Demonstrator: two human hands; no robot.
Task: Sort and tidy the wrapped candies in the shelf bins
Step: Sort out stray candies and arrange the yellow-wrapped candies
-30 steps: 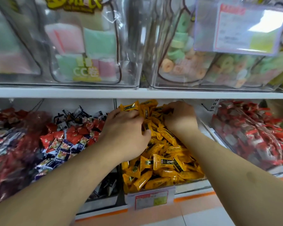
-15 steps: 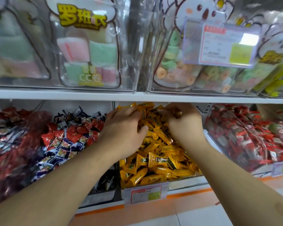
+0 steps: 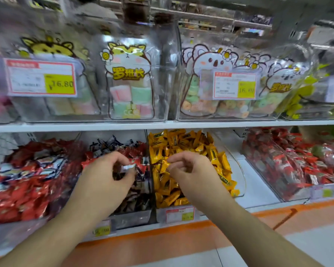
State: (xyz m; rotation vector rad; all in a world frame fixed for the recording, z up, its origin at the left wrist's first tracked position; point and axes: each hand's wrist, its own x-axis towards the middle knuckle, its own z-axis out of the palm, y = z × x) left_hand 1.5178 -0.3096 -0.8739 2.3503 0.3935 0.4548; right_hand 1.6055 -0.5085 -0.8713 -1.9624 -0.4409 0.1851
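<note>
Sorting step: left hand [image 3: 108, 176] pinches 1 small silver-wrapped candy [image 3: 129, 167] over the red/dark-wrapper bin [image 3: 131, 216]. Right hand [image 3: 189, 170] hangs loosely curled, holding nothing, over yellow-wrapper candy bin [image 3: 181, 213]. Next, prob. drop it w/ matching wrappers.

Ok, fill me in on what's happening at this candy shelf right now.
A person is sorting wrapped candies on the lower shelf. Their left hand pinches a small silver-wrapped candy above the bin of red and dark candies. Their right hand hovers with curled fingers over the bin of yellow candies; whether it holds anything is unclear. More red candies fill the bins on either side.
</note>
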